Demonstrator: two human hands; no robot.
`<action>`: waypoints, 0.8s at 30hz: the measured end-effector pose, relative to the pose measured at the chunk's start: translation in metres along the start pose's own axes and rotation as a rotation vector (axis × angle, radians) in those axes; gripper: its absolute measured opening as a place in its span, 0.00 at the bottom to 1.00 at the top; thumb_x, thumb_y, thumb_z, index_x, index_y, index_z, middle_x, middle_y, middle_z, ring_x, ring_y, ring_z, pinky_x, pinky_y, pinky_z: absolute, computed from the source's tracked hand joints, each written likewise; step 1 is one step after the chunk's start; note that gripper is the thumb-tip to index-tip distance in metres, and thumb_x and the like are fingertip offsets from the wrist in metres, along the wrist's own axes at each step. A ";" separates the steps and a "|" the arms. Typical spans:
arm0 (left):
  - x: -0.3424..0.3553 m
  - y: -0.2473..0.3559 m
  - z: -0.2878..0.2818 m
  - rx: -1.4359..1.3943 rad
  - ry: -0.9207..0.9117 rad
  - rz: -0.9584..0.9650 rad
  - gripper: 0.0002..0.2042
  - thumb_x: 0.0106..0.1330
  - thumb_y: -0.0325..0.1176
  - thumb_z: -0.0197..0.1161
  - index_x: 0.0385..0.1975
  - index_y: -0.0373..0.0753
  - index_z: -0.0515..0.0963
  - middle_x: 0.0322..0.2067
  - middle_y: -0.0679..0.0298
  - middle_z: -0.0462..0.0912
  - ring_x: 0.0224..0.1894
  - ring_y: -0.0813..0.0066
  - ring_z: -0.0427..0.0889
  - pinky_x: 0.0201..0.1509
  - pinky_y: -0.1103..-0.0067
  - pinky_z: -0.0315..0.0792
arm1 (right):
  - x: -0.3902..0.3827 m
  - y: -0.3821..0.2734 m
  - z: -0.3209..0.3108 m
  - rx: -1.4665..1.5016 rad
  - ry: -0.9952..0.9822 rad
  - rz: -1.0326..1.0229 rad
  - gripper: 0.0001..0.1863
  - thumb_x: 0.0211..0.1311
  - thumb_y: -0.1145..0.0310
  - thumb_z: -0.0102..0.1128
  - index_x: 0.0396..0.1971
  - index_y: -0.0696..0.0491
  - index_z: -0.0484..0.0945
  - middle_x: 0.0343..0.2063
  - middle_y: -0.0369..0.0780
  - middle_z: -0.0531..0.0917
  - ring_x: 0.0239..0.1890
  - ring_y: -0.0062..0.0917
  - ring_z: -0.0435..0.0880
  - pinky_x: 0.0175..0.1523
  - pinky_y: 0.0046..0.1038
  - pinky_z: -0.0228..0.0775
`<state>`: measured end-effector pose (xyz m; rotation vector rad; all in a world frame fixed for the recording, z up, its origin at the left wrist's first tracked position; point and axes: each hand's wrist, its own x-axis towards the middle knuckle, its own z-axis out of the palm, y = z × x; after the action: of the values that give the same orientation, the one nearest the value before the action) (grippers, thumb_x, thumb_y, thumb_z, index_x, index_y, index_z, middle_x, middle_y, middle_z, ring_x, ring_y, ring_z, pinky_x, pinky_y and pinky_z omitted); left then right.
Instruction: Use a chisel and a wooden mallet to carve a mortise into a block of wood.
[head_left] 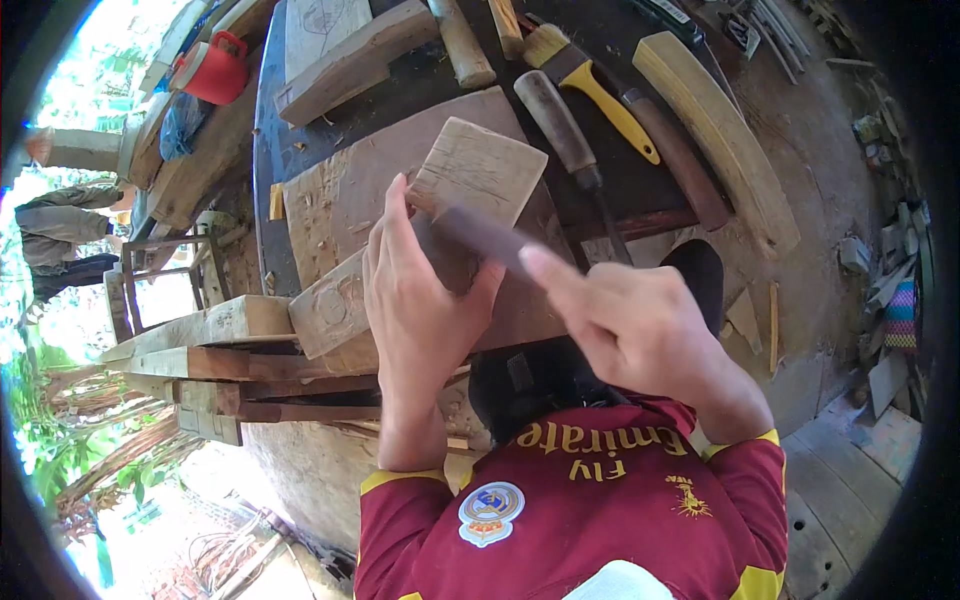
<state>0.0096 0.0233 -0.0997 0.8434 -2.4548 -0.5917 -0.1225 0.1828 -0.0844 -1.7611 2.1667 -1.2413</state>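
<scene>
A squared wooden block (485, 165) stands on a brown board, its pale, scratched end turned up. My left hand (420, 290) grips it from the near side, index finger stretched along the left edge and thumb on the right. My right hand (640, 325) is closed on a flat dark file-like tool (485, 235), index finger laid along it. The tool is smeared by motion, so its exact kind is hard to tell. It lies across the block's near edge, and the block's lower part is hidden behind my hand.
Beyond lie a yellow-handled brush (615, 110), a wooden-handled chisel (560, 125), a mallet-like handle (462, 45) and a curved timber (710, 140). Stacked planks (230, 325) jut out at left. A red mug (212, 70) stands at far left; another person (65, 230) shows behind.
</scene>
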 end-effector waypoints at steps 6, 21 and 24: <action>0.003 0.000 0.005 0.027 0.042 0.032 0.40 0.50 0.44 0.75 0.61 0.29 0.65 0.47 0.44 0.77 0.51 0.46 0.76 0.56 0.62 0.69 | 0.013 0.013 0.001 -0.037 -0.038 -0.005 0.27 0.54 0.74 0.61 0.57 0.54 0.76 0.17 0.42 0.76 0.21 0.34 0.79 0.25 0.36 0.72; 0.006 -0.001 0.005 -0.001 0.051 -0.019 0.39 0.44 0.42 0.77 0.57 0.33 0.69 0.44 0.48 0.80 0.47 0.48 0.80 0.52 0.64 0.73 | 0.012 0.012 0.004 0.074 -0.124 -0.020 0.21 0.58 0.74 0.58 0.54 0.52 0.79 0.19 0.47 0.78 0.24 0.42 0.81 0.31 0.40 0.73; 0.005 0.002 0.007 0.041 0.081 -0.042 0.39 0.42 0.42 0.77 0.56 0.34 0.70 0.42 0.49 0.81 0.45 0.50 0.81 0.50 0.64 0.74 | 0.026 0.031 0.006 0.032 0.078 0.039 0.23 0.57 0.74 0.59 0.55 0.53 0.77 0.19 0.46 0.79 0.23 0.43 0.81 0.30 0.41 0.73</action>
<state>0.0011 0.0235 -0.1029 0.9190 -2.3889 -0.5135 -0.1518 0.1575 -0.0973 -1.6775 2.1984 -1.3490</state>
